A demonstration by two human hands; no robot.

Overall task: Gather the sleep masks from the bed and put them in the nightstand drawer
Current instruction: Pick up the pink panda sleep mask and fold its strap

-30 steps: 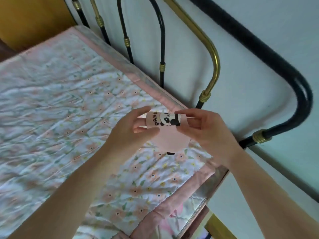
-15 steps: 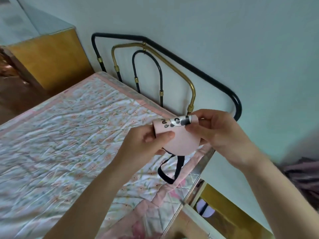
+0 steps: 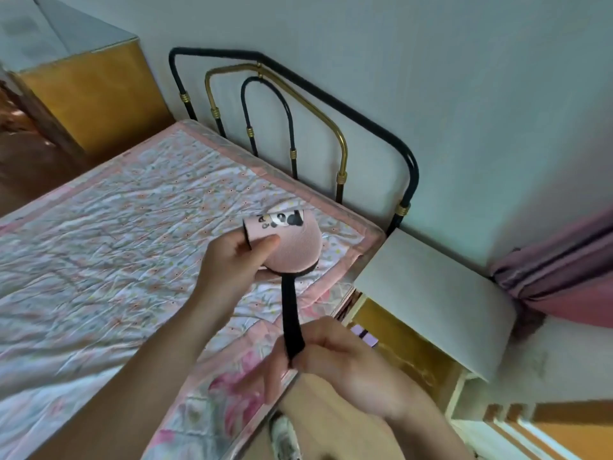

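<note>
A folded pink sleep mask (image 3: 292, 247) with a panda print is held above the bed's corner by my left hand (image 3: 232, 257), thumb pressed on its front. Its black elastic strap (image 3: 292, 317) hangs straight down to my right hand (image 3: 335, 360), which pinches the strap's lower end. The nightstand (image 3: 431, 293) stands to the right of the bed, white-topped, with its drawer (image 3: 398, 346) pulled open below. A lilac item (image 3: 363, 335), perhaps another mask, lies inside the drawer.
The bed (image 3: 132, 244) carries a floral quilt with a pink border. A black and brass metal headboard (image 3: 331, 134) stands against the pale wall. A yellow cabinet (image 3: 93, 94) is at the far left, a pink curtain (image 3: 564, 270) at the right.
My right hand left the mask's top edge and dropped down to grip the hanging strap. The view swung right and pulled back, bringing the nightstand and open drawer into sight.
</note>
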